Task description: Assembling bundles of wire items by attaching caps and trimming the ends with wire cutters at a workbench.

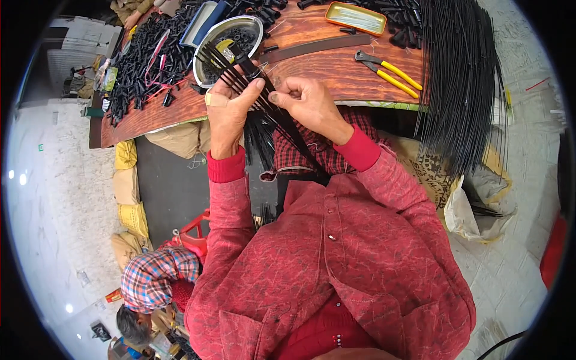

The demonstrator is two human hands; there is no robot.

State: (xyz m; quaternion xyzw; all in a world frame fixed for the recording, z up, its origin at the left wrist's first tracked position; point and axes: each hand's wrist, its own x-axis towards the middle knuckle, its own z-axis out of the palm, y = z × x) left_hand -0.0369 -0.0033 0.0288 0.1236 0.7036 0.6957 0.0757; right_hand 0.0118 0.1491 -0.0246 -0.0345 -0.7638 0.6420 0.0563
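The left hand (227, 111) is closed around a bundle of thin black rods (231, 63), thumb pressed over them, a plaster on the back of the hand near the thumb. The rods fan out upward from the fist over the desk (324, 66) edge and run down past the wrists toward the lap. The right hand (307, 103) touches the same bundle just beside the left, its fingertips pinching the rods where they cross between the two hands. Both forearms wear red sleeves. Just beyond the rod tips sits a round metal bowl (210, 42) with small black parts inside. Left of it a heap of short black pieces (147, 57) covers the wooden desk. A dark flat strip (318, 47) lies across the desk above the right hand, and yellow-handled pliers (389, 72) rest to its right. A shallow yellow tray (355, 18) stands near the far edge. A large sheaf of long black rods (459, 84) hangs over the desk's right end. At lower left another person in a plaid shirt (157, 277) bends low, well apart.
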